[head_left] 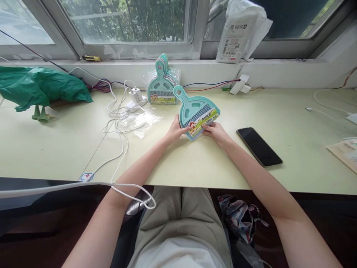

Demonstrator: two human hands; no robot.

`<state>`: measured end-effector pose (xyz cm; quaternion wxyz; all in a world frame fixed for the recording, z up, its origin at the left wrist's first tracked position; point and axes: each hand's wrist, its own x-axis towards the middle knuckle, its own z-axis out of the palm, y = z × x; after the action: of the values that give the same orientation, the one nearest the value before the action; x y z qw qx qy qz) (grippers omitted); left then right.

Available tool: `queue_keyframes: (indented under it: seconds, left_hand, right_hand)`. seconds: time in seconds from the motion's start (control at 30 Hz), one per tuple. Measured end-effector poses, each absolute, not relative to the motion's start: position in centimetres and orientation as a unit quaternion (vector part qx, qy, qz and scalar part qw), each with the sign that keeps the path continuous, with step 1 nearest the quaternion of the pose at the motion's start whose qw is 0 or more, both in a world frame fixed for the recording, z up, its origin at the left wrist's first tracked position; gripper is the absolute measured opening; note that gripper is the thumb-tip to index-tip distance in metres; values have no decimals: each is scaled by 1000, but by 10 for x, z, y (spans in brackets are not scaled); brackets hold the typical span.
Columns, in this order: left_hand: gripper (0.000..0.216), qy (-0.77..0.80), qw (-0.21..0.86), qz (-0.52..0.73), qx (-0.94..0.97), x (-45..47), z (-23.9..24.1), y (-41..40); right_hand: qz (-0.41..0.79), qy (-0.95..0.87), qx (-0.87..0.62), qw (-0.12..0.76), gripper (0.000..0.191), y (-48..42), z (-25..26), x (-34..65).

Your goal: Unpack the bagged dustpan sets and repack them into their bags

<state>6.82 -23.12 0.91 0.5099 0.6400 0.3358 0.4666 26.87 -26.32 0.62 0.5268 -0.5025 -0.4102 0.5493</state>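
Note:
Between both hands I hold a turquoise mini dustpan with a brush set in it, tilted, its looped handle pointing up and left. My left hand grips the lower left edge, thumb on the printed label. At the lower right, my right hand pinches the label edge with the thumb in front; its other fingers are partly hidden behind. Just behind, a stack of similar dustpan sets stands upright against the wall below the sill, with clear plastic around it.
Left of the stack lie a white power strip with chargers, tangled white cables and clear plastic wrap. A black phone rests right of my hands. A green plastic bag covers something at the far left.

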Motion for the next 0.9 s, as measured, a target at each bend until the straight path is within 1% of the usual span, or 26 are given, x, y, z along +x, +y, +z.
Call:
queue_keyframes:
  seconds: [0.17, 0.33, 0.47, 0.57, 0.7, 0.9]
  left_hand:
    - [70, 327, 510, 472, 640, 68, 6, -229]
    - [75, 311, 519, 480, 635, 68, 7, -227]
    - [75, 296, 507, 500, 636, 69, 8, -227]
    - [74, 301, 514, 495, 633, 71, 9, -231]
    - [73, 307, 526, 483, 629, 73, 11, -236]
    - [72, 312, 517, 483, 634, 74, 15, -239]
  right_hand:
    - [548, -418, -501, 524, 33, -262, 6, 270]
    - [563, -447, -477, 506, 38, -265, 10, 268]
    - [561, -449, -435, 542, 43, -269, 11, 259]
    - [548, -431, -436, 569, 46, -269, 7, 256]
    - [542, -425, -447, 570, 48, -267, 3, 258]
    - [536, -423, -456, 571, 50, -267, 4, 259]
